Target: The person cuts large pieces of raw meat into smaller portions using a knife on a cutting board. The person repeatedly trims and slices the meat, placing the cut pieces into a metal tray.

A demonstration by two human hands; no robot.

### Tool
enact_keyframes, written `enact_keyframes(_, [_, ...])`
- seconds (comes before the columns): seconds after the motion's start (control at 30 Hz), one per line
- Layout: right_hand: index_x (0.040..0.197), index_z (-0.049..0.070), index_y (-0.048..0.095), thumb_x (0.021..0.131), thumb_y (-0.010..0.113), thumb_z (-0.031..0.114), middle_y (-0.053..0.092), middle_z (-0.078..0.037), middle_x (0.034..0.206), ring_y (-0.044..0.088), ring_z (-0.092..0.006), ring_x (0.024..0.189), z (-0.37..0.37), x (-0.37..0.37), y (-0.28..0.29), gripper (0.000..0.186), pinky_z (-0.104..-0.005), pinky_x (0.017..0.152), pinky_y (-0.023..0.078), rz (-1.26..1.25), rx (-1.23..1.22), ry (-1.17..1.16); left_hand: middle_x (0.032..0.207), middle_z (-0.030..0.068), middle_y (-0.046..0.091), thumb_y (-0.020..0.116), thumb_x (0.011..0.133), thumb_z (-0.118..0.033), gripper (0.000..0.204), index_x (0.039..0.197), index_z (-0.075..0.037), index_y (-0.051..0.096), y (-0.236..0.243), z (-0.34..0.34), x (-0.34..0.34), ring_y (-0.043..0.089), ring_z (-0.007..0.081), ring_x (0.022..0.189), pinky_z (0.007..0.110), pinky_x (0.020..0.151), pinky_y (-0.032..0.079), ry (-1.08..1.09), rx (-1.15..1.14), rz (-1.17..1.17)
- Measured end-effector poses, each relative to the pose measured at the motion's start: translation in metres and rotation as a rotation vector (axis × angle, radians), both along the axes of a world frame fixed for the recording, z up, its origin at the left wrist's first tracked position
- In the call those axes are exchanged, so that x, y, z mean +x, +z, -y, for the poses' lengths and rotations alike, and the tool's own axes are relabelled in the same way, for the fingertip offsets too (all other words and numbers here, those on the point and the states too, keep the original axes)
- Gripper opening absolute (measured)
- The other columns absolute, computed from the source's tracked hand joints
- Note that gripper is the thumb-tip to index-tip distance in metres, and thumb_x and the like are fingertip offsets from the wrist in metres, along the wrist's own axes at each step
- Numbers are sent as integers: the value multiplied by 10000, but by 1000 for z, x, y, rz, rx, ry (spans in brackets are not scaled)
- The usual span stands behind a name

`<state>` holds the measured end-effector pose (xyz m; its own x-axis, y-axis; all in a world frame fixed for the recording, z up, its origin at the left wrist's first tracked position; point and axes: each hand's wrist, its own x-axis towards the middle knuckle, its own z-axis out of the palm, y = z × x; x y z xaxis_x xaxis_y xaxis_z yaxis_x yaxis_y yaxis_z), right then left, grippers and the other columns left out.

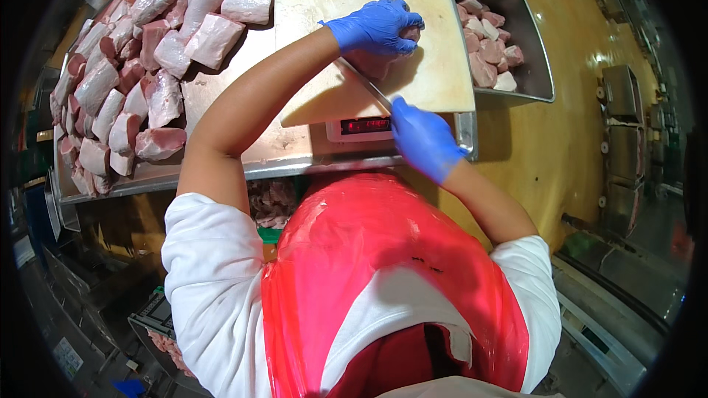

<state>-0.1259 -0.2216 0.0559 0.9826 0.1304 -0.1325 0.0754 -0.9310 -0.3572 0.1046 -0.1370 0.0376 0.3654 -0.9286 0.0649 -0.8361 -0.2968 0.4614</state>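
Meat piece [375, 66] is held on white board [444, 66] by left fingers [408, 20]; knife [370, 87] is gripped by right fingers [403, 112].

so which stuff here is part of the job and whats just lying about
In use:
knife, in right hand
meat piece, under left hand
cutting board
meat pile, left
metal bin of pieces, right

Apparently just about:
blue item, lower left
metal boxes, far right
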Motion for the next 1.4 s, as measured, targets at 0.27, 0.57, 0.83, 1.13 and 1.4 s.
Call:
enact_keyframes(0.27, [990,18,510,949,573,144,669,-215,779,662,-439,719,56,-68,53,147,-532,621,517,-130,74,25,1319,172,609,596,992,-273,406,1341,-67,589,20,-49,-18,579,298,1233,377,1099,406,252,-604,-243])
enact_keyframes(0.57, [1028,-20,600,967,591,196,693,-187,795,670,-243,697,7,-7,47,225,-378,699,513,-238,736,-42,1061,110,656,732,898,-63,727,1483,-5,305,46,-120,-129,668,185,972,280,859,524,646,-1307,-1088])
enact_keyframes(0.83, [994,25,573,1012,577,228,639,-74,730,599,-118,584,-44,34,44,204,-261,512,444,-440,1044,-68,1095,131,676,662,964,-106,433,1349,24,513,-2,-259,-218,663,178,968,315,890,543,1203,-1065,-866])
enact_keyframes(1.13, [852,75,536,1065,509,277,566,-36,699,542,-130,556,-4,181,-78,295,-284,487,449,151,1032,-451,1213,219,607,776,796,-165,308,1070,-62,682,-103,-344,-246,568,396,1155,481,1008,443,1473,-376,351])
enact_keyframes(1.4, [900,82,548,1033,572,253,564,-17,764,493,-93,566,180,183,9,217,-248,504,408,319,830,-486,1471,360,355,877,671,-431,1104,1493,27,300,-147,-573,-52,413,485,1359,464,1095,428,2286,-532,-204])
